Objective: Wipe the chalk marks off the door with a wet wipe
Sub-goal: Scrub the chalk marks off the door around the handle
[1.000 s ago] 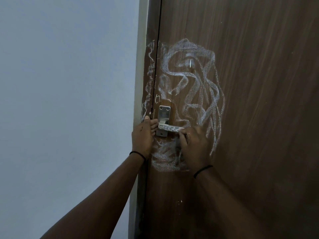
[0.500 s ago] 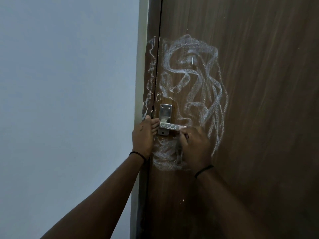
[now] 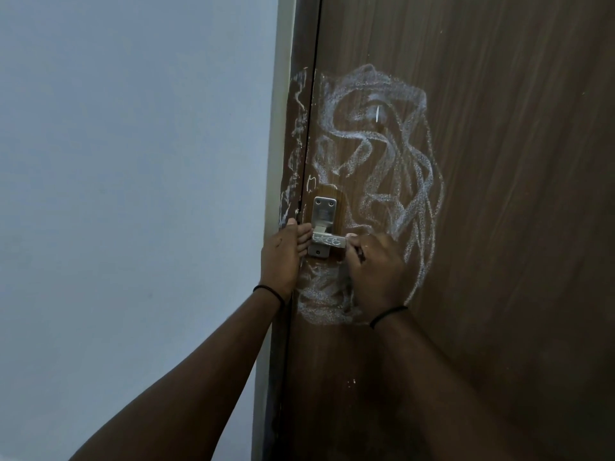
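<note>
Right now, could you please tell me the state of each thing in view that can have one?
door: shut against its frame, chalk-marked
chalk marks: still thick, unwiped
door frame: chalk-streaked
handle: level, chalk scribbled on it
left hand: fingers resting on the door's edge beside the handle
right hand: curled at the handle's tip; what it holds is hidden
</note>
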`<state>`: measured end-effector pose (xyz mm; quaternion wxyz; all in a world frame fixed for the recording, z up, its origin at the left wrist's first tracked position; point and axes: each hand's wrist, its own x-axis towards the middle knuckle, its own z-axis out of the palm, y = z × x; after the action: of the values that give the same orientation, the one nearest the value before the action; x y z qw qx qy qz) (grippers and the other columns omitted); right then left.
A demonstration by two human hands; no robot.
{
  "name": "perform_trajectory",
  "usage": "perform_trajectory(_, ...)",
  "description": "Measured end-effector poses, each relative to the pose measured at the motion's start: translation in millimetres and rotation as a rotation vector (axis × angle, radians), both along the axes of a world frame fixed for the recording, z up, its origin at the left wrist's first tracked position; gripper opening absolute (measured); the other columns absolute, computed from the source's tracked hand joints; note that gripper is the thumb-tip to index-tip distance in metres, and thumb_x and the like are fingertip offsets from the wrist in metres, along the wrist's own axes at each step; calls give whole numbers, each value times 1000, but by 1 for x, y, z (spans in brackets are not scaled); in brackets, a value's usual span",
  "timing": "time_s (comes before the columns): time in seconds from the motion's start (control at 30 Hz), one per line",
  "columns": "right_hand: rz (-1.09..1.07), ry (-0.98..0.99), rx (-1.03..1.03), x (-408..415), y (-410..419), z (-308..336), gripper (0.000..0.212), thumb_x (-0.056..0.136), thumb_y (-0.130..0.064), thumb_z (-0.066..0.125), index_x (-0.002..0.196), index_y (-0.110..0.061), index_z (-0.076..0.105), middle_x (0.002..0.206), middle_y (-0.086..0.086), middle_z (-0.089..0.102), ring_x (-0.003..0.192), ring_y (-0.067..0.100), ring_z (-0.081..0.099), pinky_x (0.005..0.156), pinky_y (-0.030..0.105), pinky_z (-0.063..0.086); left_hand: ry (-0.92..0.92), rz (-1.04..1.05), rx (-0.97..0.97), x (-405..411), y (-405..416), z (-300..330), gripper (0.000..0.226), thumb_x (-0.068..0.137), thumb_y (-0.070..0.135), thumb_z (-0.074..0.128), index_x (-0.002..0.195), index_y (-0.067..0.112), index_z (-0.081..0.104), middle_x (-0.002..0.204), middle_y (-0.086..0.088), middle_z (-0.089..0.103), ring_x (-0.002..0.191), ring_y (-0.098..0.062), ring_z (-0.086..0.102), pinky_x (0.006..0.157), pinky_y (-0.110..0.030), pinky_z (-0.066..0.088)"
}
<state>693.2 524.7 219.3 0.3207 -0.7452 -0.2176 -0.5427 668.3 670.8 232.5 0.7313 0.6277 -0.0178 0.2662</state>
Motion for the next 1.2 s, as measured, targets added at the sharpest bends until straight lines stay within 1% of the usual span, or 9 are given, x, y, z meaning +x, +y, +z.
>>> perform_trajectory(0.1,33,0,-71,-3,16,-6,10,79,-1,75,86,-8,73,87,7,66,80,18,61,75,29,50,14,-25,2,-3,1,-1,51,106,36,29,130,3,58,128,-15,64,117,-21,62,106,-38,46)
perform_trajectory(0.2,22,13,-65,-1,10,-17,11,80,-3,76,89,-9,74,88,5,68,83,18,62,79,23,44,18,-42,31,-5,4,-2,51,105,38,29,131,4,58,129,-13,64,117,-19,61,106,-37,46)
perform_trajectory(0.33,8,31,68,1,8,-5,8,84,-8,74,91,-11,74,87,3,66,78,11,57,72,20,44,21,-56,76,-5,5,-1,52,106,38,25,132,6,57,131,-11,63,120,-19,60,108,-38,43)
perform_trajectory(0.4,25,54,32,-1,20,0,5,85,-8,72,89,-10,74,88,4,66,80,12,58,74,16,40,15,-56,78,-4,6,0,54,106,39,24,132,5,57,131,-12,62,120,-19,59,107,-36,44)
perform_trajectory(0.53,43,101,-61,-5,28,-13,10,85,-6,71,93,-8,75,91,7,68,86,21,62,78,29,50,3,-55,80,-4,8,-3,53,106,38,25,132,5,57,131,-11,62,117,-16,60,100,-26,46)
perform_trajectory(0.7,49,94,98,-5,23,-6,5,85,-11,73,90,-11,75,88,4,68,80,16,63,72,18,43,-5,-78,66,-3,8,-5,52,106,37,26,132,4,57,130,-12,63,118,-17,61,100,-26,47)
perform_trajectory(0.87,87,119,-53,-7,45,-7,10,87,-12,70,94,-9,75,93,8,69,88,24,64,78,40,53,-9,-76,47,-4,10,-7,52,106,37,27,133,3,56,131,-13,63,119,-19,61,103,-29,47)
perform_trajectory(1.03,42,103,83,-3,31,0,5,86,-13,70,90,-13,74,89,5,68,81,21,63,70,39,54,-6,-103,65,-4,11,-5,53,106,37,25,133,3,56,130,-12,63,118,-17,61,99,-25,48)
perform_trajectory(1.2,44,111,-104,-6,55,3,6,85,-11,68,86,-11,73,86,7,66,81,23,59,73,39,51,-22,-94,31,-3,13,-7,59,106,41,19,133,4,55,128,-12,64,116,-18,62,99,-27,48)
